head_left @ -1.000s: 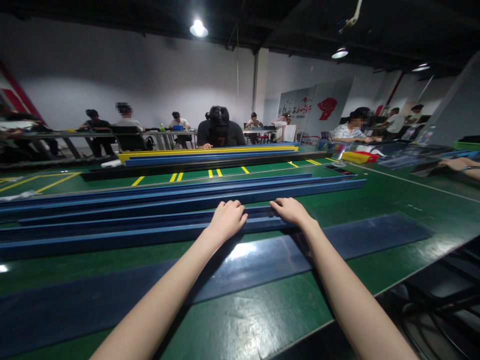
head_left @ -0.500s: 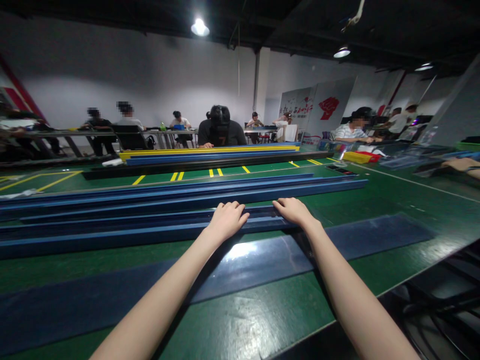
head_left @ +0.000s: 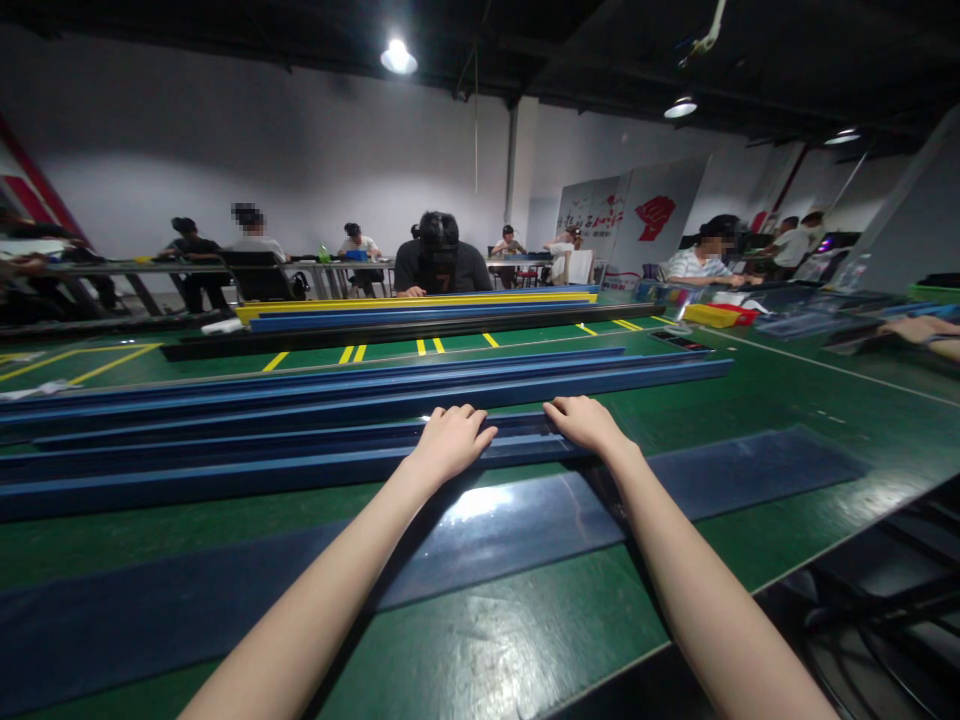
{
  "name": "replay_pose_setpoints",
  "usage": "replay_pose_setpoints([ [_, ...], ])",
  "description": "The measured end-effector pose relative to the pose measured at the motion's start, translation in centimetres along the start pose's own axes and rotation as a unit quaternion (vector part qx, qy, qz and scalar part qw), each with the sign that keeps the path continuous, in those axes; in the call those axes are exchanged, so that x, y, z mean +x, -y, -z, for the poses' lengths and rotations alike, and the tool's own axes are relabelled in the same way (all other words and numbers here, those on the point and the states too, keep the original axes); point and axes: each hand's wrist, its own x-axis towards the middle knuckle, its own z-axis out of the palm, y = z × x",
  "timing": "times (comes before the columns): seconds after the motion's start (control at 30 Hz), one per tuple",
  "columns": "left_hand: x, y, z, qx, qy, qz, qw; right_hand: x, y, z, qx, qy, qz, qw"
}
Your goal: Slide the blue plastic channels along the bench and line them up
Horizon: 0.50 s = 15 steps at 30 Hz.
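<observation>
Across the green table lies a long blue plastic channel (head_left: 225, 478), open at the top with upright side walls. My left hand (head_left: 452, 440) lies over it, thumb toward the near wall and fingers bent over the far wall. Close by on the right, my right hand (head_left: 587, 422) grips the channel's right end the same way, its fingers curled over the top. A gap of bare channel shows between the two hands. Under my forearms lies a flat, glossy, see-through bluish strip (head_left: 517, 525), flat on the table.
Beyond are more blue channels (head_left: 637, 375), then yellow (head_left: 420, 302) and black (head_left: 375, 335) lengths. A phone-like dark object (head_left: 679, 342) and a yellow tray (head_left: 712, 316) lie at the right. A co-worker's hand (head_left: 919, 328) shows at the right edge. Other people sit behind.
Both hands keep their hold on the channel and hardly move. The view shifts very slightly.
</observation>
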Motion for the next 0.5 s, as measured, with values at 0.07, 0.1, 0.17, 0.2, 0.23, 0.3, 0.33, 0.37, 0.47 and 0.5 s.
replay_pose_setpoints([
  [0.07, 0.01, 0.03, 0.08, 0.001, 0.001, 0.002, 1.0, -0.04, 0.19, 0.07, -0.013, -0.006, 0.0, 1.0],
  [0.1, 0.01, 0.03, 0.13, 0.002, 0.001, 0.004, 1.0, -0.08, 0.31, 0.13, -0.02, -0.01, 0.001, 1.0],
  [0.17, -0.01, 0.0, 0.25, 0.006, 0.0, 0.009, 1.0, -0.18, 0.56, 0.27, -0.027, -0.018, 0.006, 0.999],
  [0.2, -0.02, -0.03, 0.32, 0.008, -0.001, 0.012, 1.0, -0.23, 0.68, 0.34, -0.027, -0.023, 0.008, 0.999],
  [0.23, -0.03, -0.05, 0.37, 0.011, -0.002, 0.015, 1.0, -0.27, 0.78, 0.39, -0.026, -0.027, 0.01, 0.999],
  [0.3, -0.05, -0.09, 0.45, 0.016, -0.005, 0.022, 1.0, -0.34, 0.93, 0.46, -0.023, -0.039, 0.017, 0.999],
  [0.33, -0.06, -0.1, 0.47, 0.019, -0.007, 0.025, 0.999, -0.36, 0.98, 0.48, -0.022, -0.046, 0.021, 0.998],
  [0.37, -0.07, -0.09, 0.48, 0.021, -0.009, 0.027, 0.999, -0.37, 1.0, 0.5, -0.021, -0.053, 0.024, 0.998],
  [0.47, -0.08, 0.02, 0.47, 0.028, -0.01, 0.032, 0.999, -0.38, 0.99, 0.58, -0.021, -0.068, 0.027, 0.997],
  [0.5, -0.07, 0.08, 0.47, 0.03, -0.009, 0.034, 0.999, -0.39, 0.96, 0.61, -0.02, -0.071, 0.025, 0.997],
])
